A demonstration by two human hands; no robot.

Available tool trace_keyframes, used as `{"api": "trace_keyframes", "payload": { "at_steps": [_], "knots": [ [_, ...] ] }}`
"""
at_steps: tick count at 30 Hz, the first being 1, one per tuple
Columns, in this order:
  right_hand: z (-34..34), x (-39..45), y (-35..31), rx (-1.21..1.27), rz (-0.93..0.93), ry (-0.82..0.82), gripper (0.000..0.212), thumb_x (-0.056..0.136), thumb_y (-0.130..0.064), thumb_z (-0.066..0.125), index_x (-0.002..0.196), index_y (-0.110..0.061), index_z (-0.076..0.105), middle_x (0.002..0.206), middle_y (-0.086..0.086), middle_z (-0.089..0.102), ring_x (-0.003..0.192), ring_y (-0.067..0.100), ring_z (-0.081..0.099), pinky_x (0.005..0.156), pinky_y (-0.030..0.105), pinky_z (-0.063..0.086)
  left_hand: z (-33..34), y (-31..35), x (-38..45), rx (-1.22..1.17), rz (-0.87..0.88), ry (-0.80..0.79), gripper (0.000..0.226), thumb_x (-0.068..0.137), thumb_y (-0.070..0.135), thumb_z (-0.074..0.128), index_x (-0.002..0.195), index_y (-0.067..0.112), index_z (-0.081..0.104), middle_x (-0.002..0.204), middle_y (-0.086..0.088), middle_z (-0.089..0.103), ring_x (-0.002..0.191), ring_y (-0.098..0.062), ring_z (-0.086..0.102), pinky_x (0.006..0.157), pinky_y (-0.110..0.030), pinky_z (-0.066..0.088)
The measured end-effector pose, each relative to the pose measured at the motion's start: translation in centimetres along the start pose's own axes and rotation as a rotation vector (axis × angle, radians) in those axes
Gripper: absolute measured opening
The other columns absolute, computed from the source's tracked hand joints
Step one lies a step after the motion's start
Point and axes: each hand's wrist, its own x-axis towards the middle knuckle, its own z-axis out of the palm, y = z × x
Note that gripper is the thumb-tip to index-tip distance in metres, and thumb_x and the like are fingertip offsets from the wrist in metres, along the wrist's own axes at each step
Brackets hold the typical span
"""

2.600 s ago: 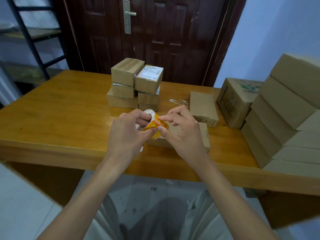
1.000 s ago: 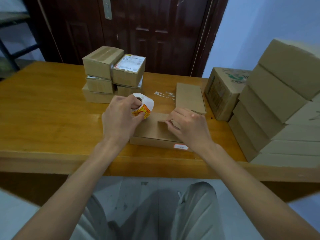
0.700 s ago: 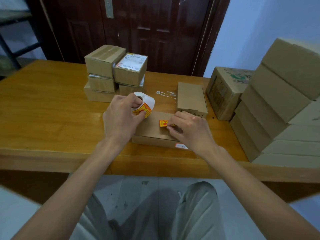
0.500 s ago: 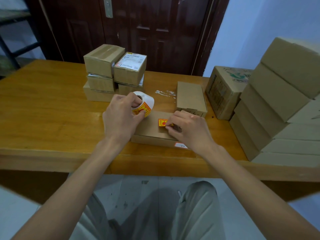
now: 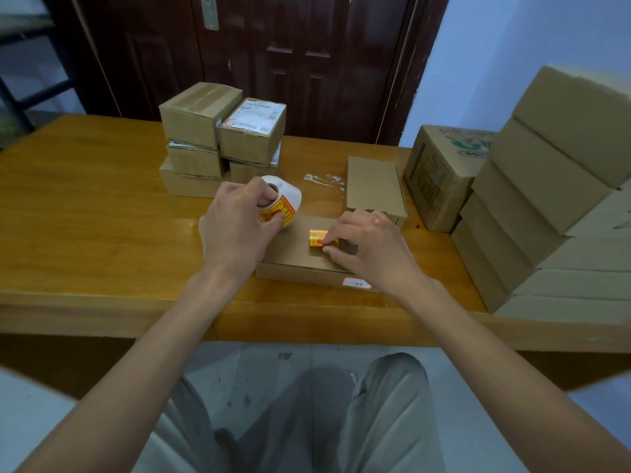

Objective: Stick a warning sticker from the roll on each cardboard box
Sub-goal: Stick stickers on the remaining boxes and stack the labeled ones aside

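Observation:
A flat cardboard box lies near the front edge of the wooden table. A red and yellow warning sticker lies on its top. My right hand presses its fingertips on the sticker's right end and covers that part. My left hand grips the white sticker roll just left of the box, a finger in its core and the thumb on the printed stickers. A second flat box lies just behind.
Small cardboard boxes are stacked at the back centre, one with a white shipping label. A printed carton and a tall leaning stack of flat boxes fill the right side. A dark door stands behind the table.
Both hands peeled a sticker off the roll above the box. My right hand then laid it on the box top and slid rightward, uncovering the sticker. My left hand kept the roll still.

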Motion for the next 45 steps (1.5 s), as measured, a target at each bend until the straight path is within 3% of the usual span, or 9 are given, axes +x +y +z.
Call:
{"api": "trace_keyframes", "payload": {
  "at_steps": [6,11,14,19,24,33,38,42,45],
  "knots": [
    [-0.2,-0.4,0.4,0.061,0.035,-0.057,0.045,0.097,-0.057,0.055,0.131,-0.032,0.070,0.136,-0.010,0.064,0.127,0.010,0.054,0.107,0.037,0.045,0.1,-0.1,0.0,-0.006,0.004,0.008,0.028,0.083,0.032,0.086,0.105,0.028,0.069,0.106,0.008,0.074,0.114,-0.013,0.061,0.067,-0.030,0.046],
    [0.1,-1.9,0.1,-0.010,-0.029,-0.290,0.064,0.110,-0.065,0.022,0.168,-0.039,0.017,0.178,-0.009,0.006,0.163,0.014,0.006,0.126,0.038,0.008,0.1,-0.2,0.1,-0.007,0.017,0.011,0.028,0.083,0.032,0.086,0.105,0.028,0.069,0.105,0.008,0.074,0.113,-0.013,0.061,0.066,-0.033,0.051],
    [-0.2,-2.4,0.0,-0.025,-0.047,-0.317,0.067,0.109,-0.067,0.014,0.169,-0.038,0.012,0.178,-0.006,0.004,0.164,0.014,0.001,0.133,0.041,0.006,0.2,-0.2,0.0,0.000,0.024,0.012,0.029,0.083,0.033,0.086,0.106,0.028,0.069,0.105,0.007,0.074,0.113,-0.014,0.061,0.066,-0.034,0.052],
    [-0.2,-3.6,0.0,-0.026,-0.041,-0.278,0.078,0.103,-0.078,0.024,0.169,-0.039,0.009,0.178,-0.006,0.003,0.164,0.014,-0.001,0.132,0.040,0.005,0.3,-0.4,-0.2,-0.023,0.021,0.024,0.027,0.085,0.033,0.084,0.106,0.028,0.069,0.105,0.008,0.074,0.112,-0.013,0.061,0.064,-0.029,0.043],
    [-1.5,-3.8,1.8,0.166,0.168,-0.367,0.116,0.078,-0.097,0.046,0.168,-0.041,-0.002,0.177,-0.010,-0.010,0.162,0.011,-0.014,0.132,0.044,-0.003,0.2,-0.6,-0.1,-0.041,0.018,0.004,0.026,0.084,0.033,0.084,0.105,0.029,0.069,0.104,0.010,0.074,0.112,-0.013,0.060,0.064,-0.031,0.045],
    [-3.6,-2.3,1.7,0.218,0.244,-0.454,0.126,0.078,-0.065,0.082,0.167,-0.039,-0.002,0.173,-0.001,0.017,0.160,0.024,0.013,0.123,0.051,0.028,-0.5,-0.4,0.1,-0.053,-0.025,-0.023,0.026,0.084,0.034,0.085,0.105,0.030,0.071,0.105,0.009,0.075,0.116,-0.014,0.059,0.067,-0.031,0.044],
    [-3.1,-3.1,1.7,0.236,0.334,-0.417,0.124,0.071,-0.078,0.077,0.166,-0.041,0.005,0.172,-0.001,0.018,0.160,0.025,0.013,0.123,0.058,0.033,-1.3,-0.7,-0.4,-0.056,-0.045,-0.018,0.026,0.085,0.033,0.084,0.107,0.027,0.072,0.106,0.006,0.076,0.117,-0.016,0.059,0.067,-0.030,0.045],
    [-3.7,-5.0,0.7,0.135,0.448,-0.314,0.112,0.075,-0.085,0.067,0.164,-0.036,0.019,0.158,-0.001,0.031,0.147,0.020,0.028,0.113,0.048,0.042,-2.2,-0.4,-0.9,-0.087,-0.053,-0.001,0.024,0.086,0.029,0.084,0.107,0.023,0.073,0.106,0.003,0.076,0.117,-0.016,0.059,0.059,-0.019,0.031],
    [-4.8,-7.0,-1.1,0.025,0.464,-0.336,0.108,0.076,-0.095,0.052,0.161,-0.034,0.025,0.152,0.001,0.036,0.138,0.020,0.033,0.108,0.042,0.042,-2.5,0.0,-1.3,-0.121,-0.056,-0.012,0.023,0.085,0.027,0.085,0.105,0.023,0.073,0.105,0.002,0.075,0.114,-0.017,0.061,0.060,-0.023,0.042]
  ]
}}
